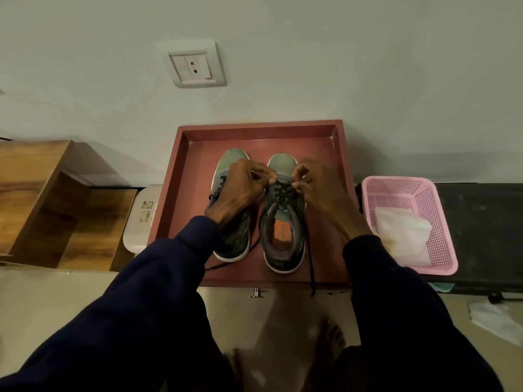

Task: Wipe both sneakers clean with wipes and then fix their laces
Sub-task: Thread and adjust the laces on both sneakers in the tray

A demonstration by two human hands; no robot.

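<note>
Two sneakers sit side by side in a red tray [338,165], toes to the wall and heels toward the person. This probably puts tongues and eyelets within easy reach and keeps both shoes together. Work is on the right-hand sneaker [283,239]. The left hand [243,188] reaches across the left-hand sneaker [233,161], covering its middle, and the right hand [317,190] comes in from the other side. Both hands have fingers curled in a pinch on the dark lace [283,193] near the toe end of the lacing, one on each side, seemingly so the crossing can be drawn evenly. Which strand each fingertip holds is too small to tell. One loose end [310,267] trails down that shoe's right flank and over the tray's front edge. A second dark end [226,264] runs out to the left below the left sleeve; I cannot tell which shoe it belongs to. White wipes [402,236] lie in a pink basket [396,181] just beside the tray on the right, handy to the right hand but untouched now. Judgement: wiping looks finished or set aside, and the lace stage is under way on this shoe. The left-hand sneaker's lacing is largely hidden, so its state is unknown. The dangling end will need gathering before a bow can be tied.
</note>
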